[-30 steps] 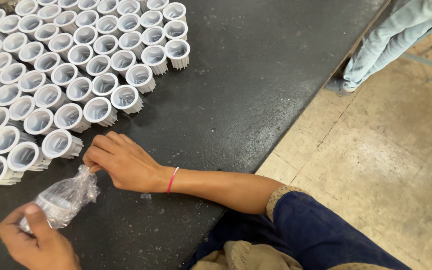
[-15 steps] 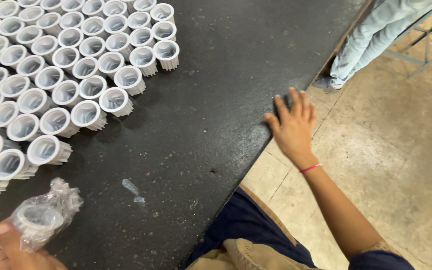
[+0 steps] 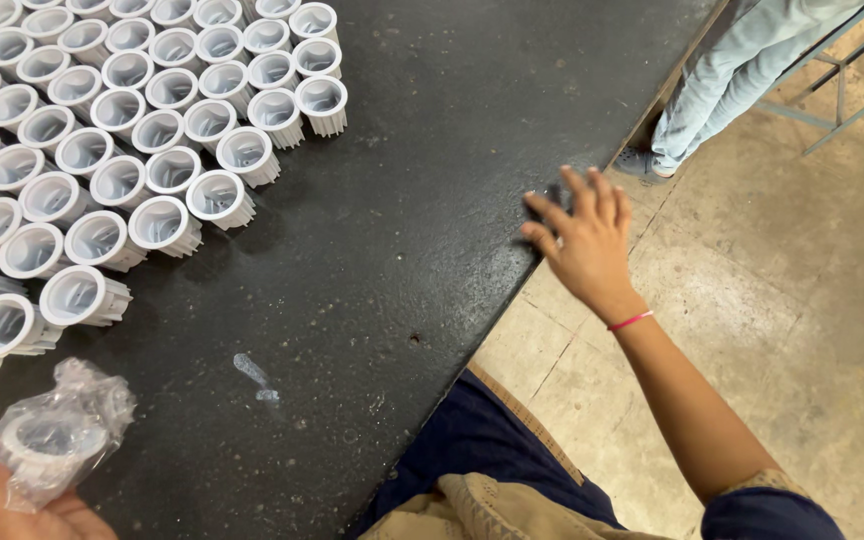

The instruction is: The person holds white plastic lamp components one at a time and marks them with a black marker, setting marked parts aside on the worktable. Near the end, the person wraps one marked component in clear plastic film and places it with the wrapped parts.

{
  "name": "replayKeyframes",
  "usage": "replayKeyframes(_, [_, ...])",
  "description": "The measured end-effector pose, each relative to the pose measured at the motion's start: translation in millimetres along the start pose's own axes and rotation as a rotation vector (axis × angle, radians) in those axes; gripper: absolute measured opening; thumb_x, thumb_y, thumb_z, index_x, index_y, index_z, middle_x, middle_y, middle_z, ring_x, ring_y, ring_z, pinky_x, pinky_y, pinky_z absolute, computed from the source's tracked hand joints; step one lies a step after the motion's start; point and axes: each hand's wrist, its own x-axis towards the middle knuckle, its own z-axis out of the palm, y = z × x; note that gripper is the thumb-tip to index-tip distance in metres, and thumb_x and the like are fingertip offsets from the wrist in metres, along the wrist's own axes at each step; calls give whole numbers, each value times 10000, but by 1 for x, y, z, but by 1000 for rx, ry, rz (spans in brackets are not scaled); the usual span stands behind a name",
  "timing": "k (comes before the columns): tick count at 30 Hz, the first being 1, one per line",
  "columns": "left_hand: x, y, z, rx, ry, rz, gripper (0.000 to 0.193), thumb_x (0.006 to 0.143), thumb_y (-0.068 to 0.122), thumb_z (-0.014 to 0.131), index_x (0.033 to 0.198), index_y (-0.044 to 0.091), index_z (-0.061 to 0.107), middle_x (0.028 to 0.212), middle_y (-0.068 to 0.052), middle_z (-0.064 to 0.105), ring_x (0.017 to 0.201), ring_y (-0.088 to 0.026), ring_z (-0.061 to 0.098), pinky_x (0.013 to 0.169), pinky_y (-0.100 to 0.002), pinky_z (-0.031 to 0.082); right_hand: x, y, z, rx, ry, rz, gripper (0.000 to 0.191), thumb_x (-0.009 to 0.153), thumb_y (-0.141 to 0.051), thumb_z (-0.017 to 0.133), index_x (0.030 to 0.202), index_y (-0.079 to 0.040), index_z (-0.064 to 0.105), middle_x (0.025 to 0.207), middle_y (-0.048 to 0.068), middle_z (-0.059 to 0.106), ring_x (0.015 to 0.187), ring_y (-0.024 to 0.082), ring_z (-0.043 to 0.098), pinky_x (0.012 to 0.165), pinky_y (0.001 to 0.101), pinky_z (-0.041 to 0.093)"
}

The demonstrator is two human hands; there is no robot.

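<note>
While most of the view is taken up by one dark bench (image 3: 432, 180), its right edge is seen running on a slant from the upper right down to the lower middle, with pale floor (image 3: 782, 330) beyond it. A wide bare stretch of bench top is left open between that edge and the white ribbed cups (image 3: 142, 130), which are packed in slanting rows at the far left corner. Roughly forty cups can be made out, all lying mouth-up or tilted; an exact count cannot be given, since the rows are cut off at the top and left of the view. One person's legs in pale trousers (image 3: 742, 70) are seen standing past the far right edge, cut off above the knee, beside a metal frame (image 3: 842, 70).

The right hand (image 3: 587, 245) is held over the bench's right edge, fingers spread apart and empty, a pink band (image 3: 630, 321) at the wrist. One more cup, the wrapped cup (image 3: 52, 440), is held in clear crinkled plastic at the near left corner by the left hand (image 3: 12, 505), of which only a thumb and part of the palm are seen; the fingers are closed on the wrapping. One small scrap of clear film (image 3: 254, 375) lies alone on the bare bench, well apart from both hands.
</note>
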Motion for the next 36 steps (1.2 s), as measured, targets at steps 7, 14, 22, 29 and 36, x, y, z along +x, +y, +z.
replayKeyframes(7, [1, 25, 21, 13, 28, -93, 219, 1169, 113, 421, 1277, -69, 479, 1264, -234, 633, 1208, -342, 694, 1073, -473, 592, 8, 21, 5, -36, -52, 7, 596, 1020, -614, 481, 1453, -224, 607, 1612, 181, 392, 1527, 406, 215, 1210, 625, 86])
replayKeyframes(14, [0, 13, 18, -89, 86, -101, 125, 1144, 48, 499, 1238, -31, 522, 1201, -158, 611, 1122, -261, 644, 1017, -381, 571, 0, 54, 25, 130, 36, -49, 716, 1053, -546, 531, 1550, -41, 431, 1655, 206, 357, 1544, 407, 284, 1232, 603, 165])
replayKeyframes(22, [3, 3, 39, -701, 122, -505, 419, 1093, 339, 464, 1364, 40, 575, 1325, -105, 645, 1232, -262, 612, 1097, -468, 486, 48, 16, 10, 113, 239, -45, 422, 1112, -291, 669, 1340, 52, 577, 1383, 307, 577, 1326, 433, 538, 1146, 514, 432])
replayKeyframes(29, [4, -11, 49, -759, 171, -579, 377, 1061, 258, 452, 1349, 46, 571, 1294, -123, 661, 1176, -280, 656, 979, -484, 561, 68, -214, -32, 826, -54, -509, 154, 1071, -72, 686, 1212, -97, 742, 1262, 73, 743, 1022, 212, 720, 838, 321, 541])
replayKeyframes(36, [11, -7, 42, -705, 196, -553, 308, 1091, 248, 473, 1267, 40, 618, 1209, -99, 684, 1104, -242, 673, 921, -424, 568, 73, -365, -76, 1216, -175, -877, 170, 988, -14, 681, 1146, -58, 728, 1110, 80, 752, 980, 202, 750, 814, 299, 582])
